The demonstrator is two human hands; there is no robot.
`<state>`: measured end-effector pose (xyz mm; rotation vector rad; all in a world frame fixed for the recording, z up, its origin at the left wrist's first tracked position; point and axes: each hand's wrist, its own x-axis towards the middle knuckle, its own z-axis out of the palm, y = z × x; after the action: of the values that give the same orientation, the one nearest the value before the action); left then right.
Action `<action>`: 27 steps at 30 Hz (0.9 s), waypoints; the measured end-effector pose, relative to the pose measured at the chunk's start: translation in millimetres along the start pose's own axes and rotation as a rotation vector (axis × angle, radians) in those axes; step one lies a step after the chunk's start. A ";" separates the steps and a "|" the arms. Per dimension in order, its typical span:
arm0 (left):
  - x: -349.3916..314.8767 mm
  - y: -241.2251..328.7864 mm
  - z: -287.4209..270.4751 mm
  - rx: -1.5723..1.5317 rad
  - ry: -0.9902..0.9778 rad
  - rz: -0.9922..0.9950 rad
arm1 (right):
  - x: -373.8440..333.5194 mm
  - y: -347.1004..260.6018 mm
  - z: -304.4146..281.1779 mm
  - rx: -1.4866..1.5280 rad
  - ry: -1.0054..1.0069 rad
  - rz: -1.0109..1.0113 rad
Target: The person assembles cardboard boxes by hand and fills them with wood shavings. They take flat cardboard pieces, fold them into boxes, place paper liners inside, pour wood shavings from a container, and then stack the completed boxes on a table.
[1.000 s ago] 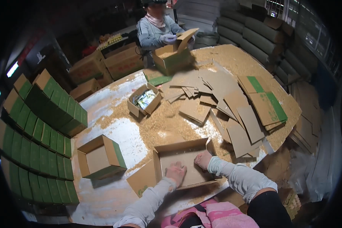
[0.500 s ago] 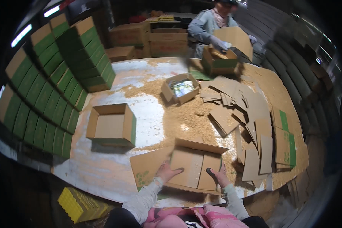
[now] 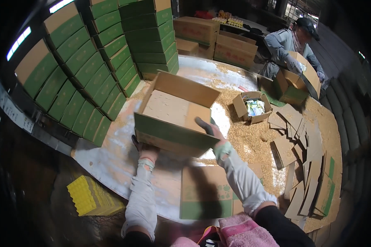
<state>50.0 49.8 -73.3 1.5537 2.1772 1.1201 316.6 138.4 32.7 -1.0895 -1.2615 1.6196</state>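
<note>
An open cardboard box (image 3: pixel 173 138) with green lower walls is between my hands, tilted above the near left part of the table. My left hand (image 3: pixel 147 150) supports it from below at the near left corner; its fingers are partly hidden under the box. My right hand (image 3: pixel 216 133) grips the right end wall, with a dark-tipped thumb inside. A pale panel covers much of the box's inner bottom. Nearer to me, a flat piece of cardboard (image 3: pixel 204 183) with a green band lies on the table.
Stacked green-and-brown boxes (image 3: pixel 99 74) line the left side. A small box of packets (image 3: pixel 255 108) stands on table sawdust, with loose cardboard pieces (image 3: pixel 307 158) at right. A co-worker (image 3: pixel 294 49) handles another box at far right. Yellow trays (image 3: pixel 92 195) sit below the left edge.
My view has turned left. Both hands have carried the box up, left and away from the near edge. The other open box, earlier at left, no longer shows separately.
</note>
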 end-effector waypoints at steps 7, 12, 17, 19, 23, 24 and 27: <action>-52.9 60.0 -20.5 -0.496 0.328 0.033 | 65.1 81.3 7.1 -0.428 0.254 -0.037; -190.6 -15.8 71.6 0.015 -0.212 -0.509 | -118.1 108.6 -100.5 -1.318 0.209 -0.158; -241.0 88.1 136.6 0.317 -0.319 -0.147 | -242.1 153.6 -179.6 -1.627 0.172 -0.116; -230.6 128.7 135.6 0.000 -0.333 -0.130 | -251.8 150.1 -207.5 -1.632 0.219 -0.074; -183.7 196.7 44.3 -1.017 -0.271 -0.377 | -248.7 34.9 -231.5 -1.482 0.301 -0.362; -183.3 205.8 17.2 -0.978 -0.236 -0.366 | -248.6 -5.8 -231.8 -1.417 0.296 -0.507; -178.8 214.9 -33.5 -0.798 -0.613 -0.268 | -271.1 -62.2 -218.7 -1.604 0.207 -0.571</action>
<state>253.3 -93.2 58.9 1.0125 1.2492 1.0439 613.5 -39.4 106.2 -1.4137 -2.4254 -0.2090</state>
